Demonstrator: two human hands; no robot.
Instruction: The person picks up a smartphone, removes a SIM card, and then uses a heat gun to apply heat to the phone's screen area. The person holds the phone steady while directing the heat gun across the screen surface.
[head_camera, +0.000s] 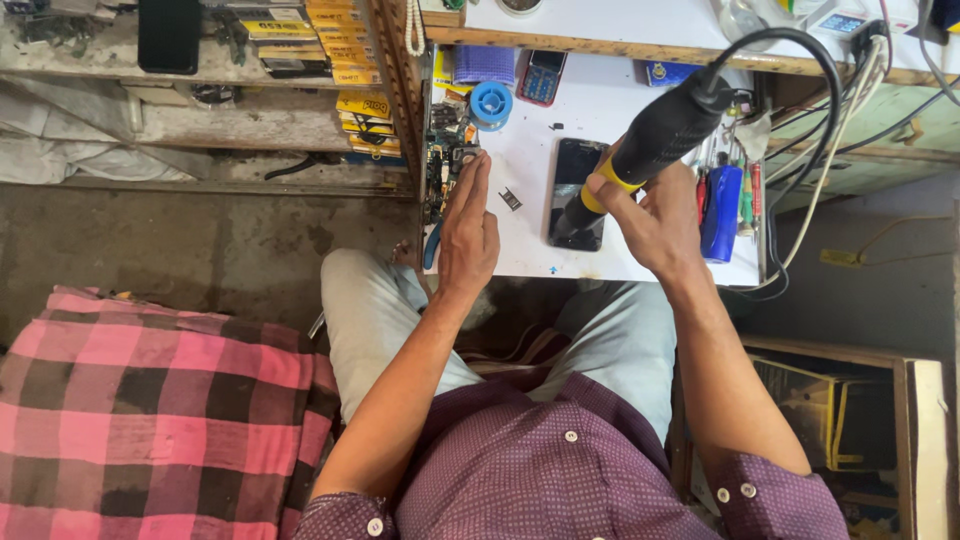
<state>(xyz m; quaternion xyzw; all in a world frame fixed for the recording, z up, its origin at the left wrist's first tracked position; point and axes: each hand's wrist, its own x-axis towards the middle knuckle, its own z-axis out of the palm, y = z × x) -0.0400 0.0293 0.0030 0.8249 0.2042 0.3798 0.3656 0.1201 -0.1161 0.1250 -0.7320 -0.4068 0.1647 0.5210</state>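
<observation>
From the head camera we see our right hand (655, 215) wrapped around a black and yellow hot-air tool (650, 140), its nozzle down on the dark phone (578, 190) lying on the white table (610, 110). Left of the phone, our left hand (468, 225) pinches something small at a circuit board (442, 165). We judge the tool's cable (820, 90) could snag and drag the nozzle, scorching the screen.

Hot-air tool (655, 135) nozzle tip hidden; small metal part (510, 199) unidentifiable.
</observation>
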